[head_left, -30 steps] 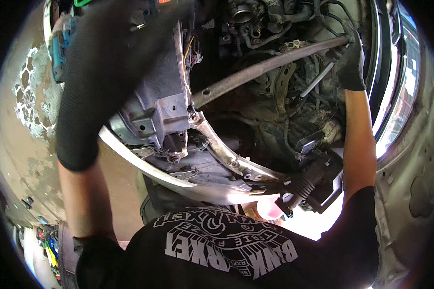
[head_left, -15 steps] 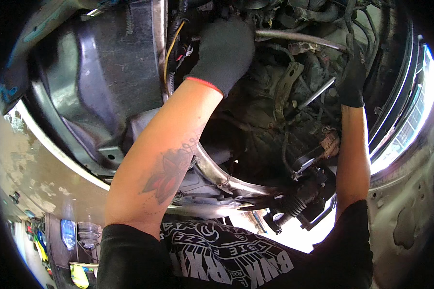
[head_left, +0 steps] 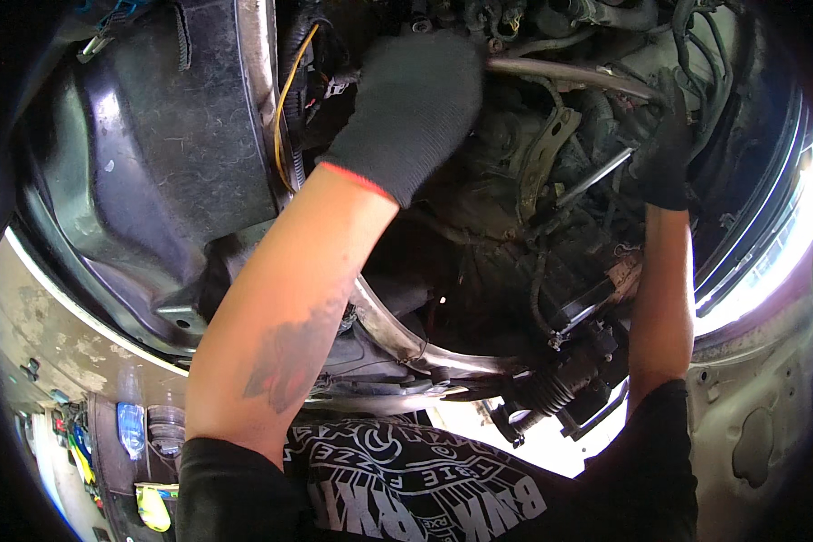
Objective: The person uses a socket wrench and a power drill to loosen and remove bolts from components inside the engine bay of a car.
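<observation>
Both my hands wear dark knit gloves and reach into a vehicle's engine bay. My left hand (head_left: pixel 415 108), in a glove with a red cuff edge, is at the top middle. Its back faces up, and its fingers are hidden beyond it. A long metal tube (head_left: pixel 574 74) runs from beside this hand toward the right. At the tube's right end is my right hand (head_left: pixel 664 163), its dark fingers pointing up beside black hoses (head_left: pixel 714 77) and blending into shadow. Left of its palm a shiny metal rod (head_left: pixel 596 176) slants; I cannot tell whether it touches the hand.
A black plastic liner (head_left: pixel 190 117) fills the left side, with a yellow wire (head_left: pixel 285 108) along its edge. A metal bracket (head_left: pixel 542 154) stands between my arms. Below are a ribbed black hose (head_left: pixel 551 393) and a curved metal crossmember (head_left: pixel 397 339). A clear bottle (head_left: pixel 130 429) is at lower left.
The view has shifted slightly. My left hand has moved a little lower and its forearm has turned. My right hand stays by the tube's end.
</observation>
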A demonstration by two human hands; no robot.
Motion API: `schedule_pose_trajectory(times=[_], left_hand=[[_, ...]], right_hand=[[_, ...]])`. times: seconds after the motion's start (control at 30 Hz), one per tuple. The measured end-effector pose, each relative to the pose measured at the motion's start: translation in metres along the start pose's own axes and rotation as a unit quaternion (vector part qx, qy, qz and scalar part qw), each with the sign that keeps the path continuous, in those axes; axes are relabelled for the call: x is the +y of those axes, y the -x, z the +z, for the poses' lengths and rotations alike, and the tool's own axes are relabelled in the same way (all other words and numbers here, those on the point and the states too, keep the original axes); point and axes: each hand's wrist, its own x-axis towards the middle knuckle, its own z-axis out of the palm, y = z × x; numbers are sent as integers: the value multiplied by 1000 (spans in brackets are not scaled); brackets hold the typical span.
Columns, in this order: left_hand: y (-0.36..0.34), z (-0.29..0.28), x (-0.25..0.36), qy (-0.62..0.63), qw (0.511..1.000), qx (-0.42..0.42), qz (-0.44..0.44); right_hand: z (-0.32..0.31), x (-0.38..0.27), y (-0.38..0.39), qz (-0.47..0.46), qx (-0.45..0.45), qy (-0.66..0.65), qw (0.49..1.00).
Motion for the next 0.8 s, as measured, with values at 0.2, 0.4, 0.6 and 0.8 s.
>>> schedule_pose_trajectory(times=[0.2, 0.4, 0.6, 0.8], left_hand=[[0, -52, 52, 17, 996, -76, -31], [-18, -44, 14, 19, 993, -112, -30], [-9, -29, 19, 27, 995, -94, -2], [-20, -12, 15, 12, 999, -36, 30]], right_hand=[[-6, -14, 20, 24, 64, -3, 998], [1, -28, 49, 21, 105, 56, 993], [-8, -21, 42, -61, 95, 368, 923], [6, -45, 90, 54, 228, 233, 944]])
